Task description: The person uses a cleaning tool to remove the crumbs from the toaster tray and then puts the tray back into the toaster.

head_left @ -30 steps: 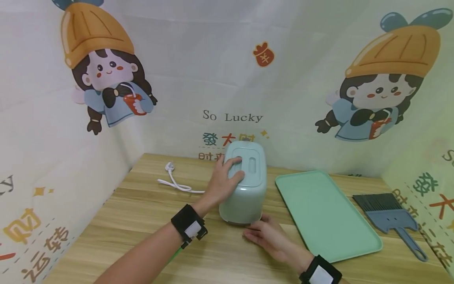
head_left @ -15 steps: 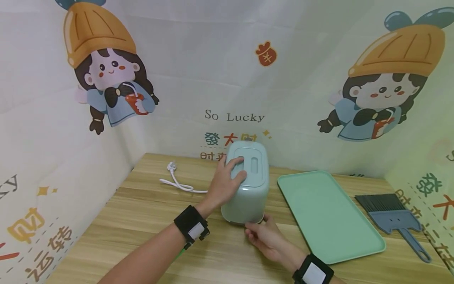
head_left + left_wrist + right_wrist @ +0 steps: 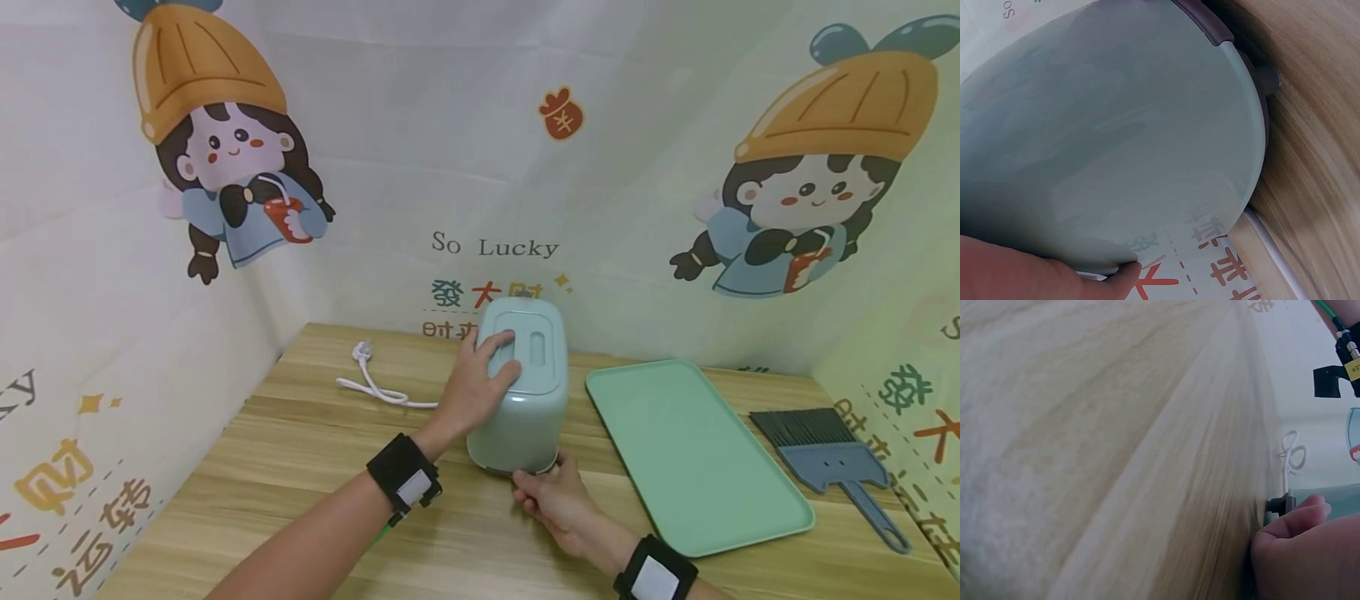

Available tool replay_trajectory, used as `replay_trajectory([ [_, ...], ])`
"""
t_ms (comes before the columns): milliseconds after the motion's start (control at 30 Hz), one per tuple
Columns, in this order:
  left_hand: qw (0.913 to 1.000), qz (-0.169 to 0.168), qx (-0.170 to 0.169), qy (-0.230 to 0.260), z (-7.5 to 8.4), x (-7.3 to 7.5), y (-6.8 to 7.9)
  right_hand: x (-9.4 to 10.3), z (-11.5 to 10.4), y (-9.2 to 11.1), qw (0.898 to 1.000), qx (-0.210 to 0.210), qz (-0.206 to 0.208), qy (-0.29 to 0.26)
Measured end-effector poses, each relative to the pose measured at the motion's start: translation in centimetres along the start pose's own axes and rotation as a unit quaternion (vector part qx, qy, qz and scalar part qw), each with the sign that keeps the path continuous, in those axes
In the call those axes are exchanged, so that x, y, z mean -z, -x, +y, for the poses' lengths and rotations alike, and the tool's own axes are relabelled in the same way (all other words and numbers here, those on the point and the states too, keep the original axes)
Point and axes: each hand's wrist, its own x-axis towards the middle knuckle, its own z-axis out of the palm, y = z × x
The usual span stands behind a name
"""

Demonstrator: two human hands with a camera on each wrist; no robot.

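A pale blue-green toaster (image 3: 517, 429) with a lid (image 3: 536, 375) on top stands upright on the wooden table. Over its top left side lies my left hand (image 3: 472, 379), thumb and one finger on the lid's recess; more fingers reach down the side, as the left wrist view shows at the toaster wall (image 3: 1116, 125). At the toaster's near lower edge, my right hand (image 3: 558, 504) has its fingers curled and pinches there. What exactly sits between those fingertips is hidden. In the right wrist view, the right hand (image 3: 1304, 556) is close to a dark part (image 3: 1280, 505) under the toaster.
A white power cord (image 3: 382, 394) with its plug (image 3: 361, 352) lies left of the toaster. To the right is a flat green tray (image 3: 697, 467), then a blue-grey brush (image 3: 832, 462). Patterned cloth walls (image 3: 450, 167) border the table (image 3: 262, 492).
My right hand's fingers have curled in and drawn closer to the toaster's lower edge. My left hand keeps its place on the toaster. The view has shifted slightly.
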Motion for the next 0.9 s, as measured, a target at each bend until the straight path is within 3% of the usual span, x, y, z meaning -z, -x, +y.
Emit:
replay_trajectory([
  [667,1.0,0.0,-0.009,0.003,-0.08,-0.04,-0.2,-0.74,0.35,-0.09,0.998,0.037,0.034,0.032],
  [900,1.0,0.001,-0.009,0.003,-0.21,-0.09,-0.25,-0.67,0.42,-0.09,0.998,0.044,0.018,0.049],
])
